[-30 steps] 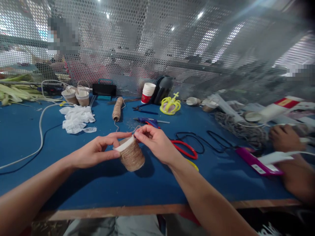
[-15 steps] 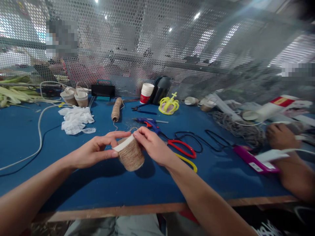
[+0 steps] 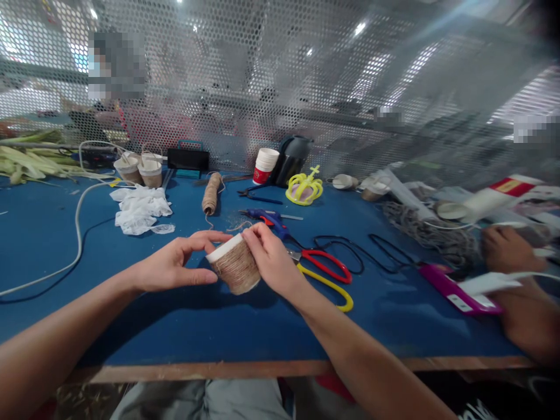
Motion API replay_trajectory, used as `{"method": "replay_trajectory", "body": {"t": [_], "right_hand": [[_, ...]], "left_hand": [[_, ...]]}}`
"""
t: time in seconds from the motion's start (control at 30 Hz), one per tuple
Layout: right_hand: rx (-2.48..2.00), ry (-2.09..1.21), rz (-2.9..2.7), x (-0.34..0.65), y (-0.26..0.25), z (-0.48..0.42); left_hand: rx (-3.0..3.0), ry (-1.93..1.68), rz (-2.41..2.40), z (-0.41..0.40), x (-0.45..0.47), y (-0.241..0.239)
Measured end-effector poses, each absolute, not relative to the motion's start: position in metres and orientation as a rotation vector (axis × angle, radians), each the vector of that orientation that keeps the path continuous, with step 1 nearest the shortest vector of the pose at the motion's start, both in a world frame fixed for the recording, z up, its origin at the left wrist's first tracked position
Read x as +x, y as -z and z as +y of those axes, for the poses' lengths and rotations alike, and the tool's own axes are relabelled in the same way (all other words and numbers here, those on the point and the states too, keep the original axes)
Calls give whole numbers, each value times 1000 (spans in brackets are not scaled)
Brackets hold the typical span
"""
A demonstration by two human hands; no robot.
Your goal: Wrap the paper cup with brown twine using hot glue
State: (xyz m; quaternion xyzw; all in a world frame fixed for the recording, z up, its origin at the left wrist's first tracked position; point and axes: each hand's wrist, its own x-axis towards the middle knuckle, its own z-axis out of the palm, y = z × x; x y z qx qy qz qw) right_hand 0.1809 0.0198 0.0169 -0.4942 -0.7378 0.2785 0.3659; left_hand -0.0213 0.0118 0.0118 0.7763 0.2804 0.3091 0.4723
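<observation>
The twine-wrapped cup (image 3: 235, 272) is held just above the blue table (image 3: 144, 326), tipped on its side with its white rim turned up and to the left. It lies between the two hands. The left hand (image 3: 172, 267) closes on its left side, with the forefinger stretched over the rim and the thumb against the lower wall. The right hand (image 3: 272, 261) clasps its right side, fingers curled onto the rim and the upper wall. A loose strand of twine (image 3: 240, 225) shows just behind the right fingertips.

A second ago the right hand pinched that strand above the rim. It has since settled lower, flat against the cup. The right forearm has also shifted, so the yellow scissors handle (image 3: 329, 285) shows in full beside the red scissors handle (image 3: 326, 266).

Behind the hands lie a blue glue gun (image 3: 268, 217) and a twine spool (image 3: 210, 195). A yellow crown (image 3: 304, 189) and a stack of paper cups (image 3: 264, 165) stand farther back. At the far right a co-worker's hand (image 3: 507, 249) rests near a heap of grey cord (image 3: 431, 233), much as before.
</observation>
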Motion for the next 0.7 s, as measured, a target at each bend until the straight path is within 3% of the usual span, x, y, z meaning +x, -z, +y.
{"method": "replay_trajectory", "body": {"t": [0.4, 0.7], "right_hand": [[-1153, -66, -2125, 165, -4, 9], [-1035, -185, -2042, 170, -10, 8]], "left_hand": [[1869, -982, 1008, 0, 5, 2], [1798, -963, 974, 2, 3, 4]]}}
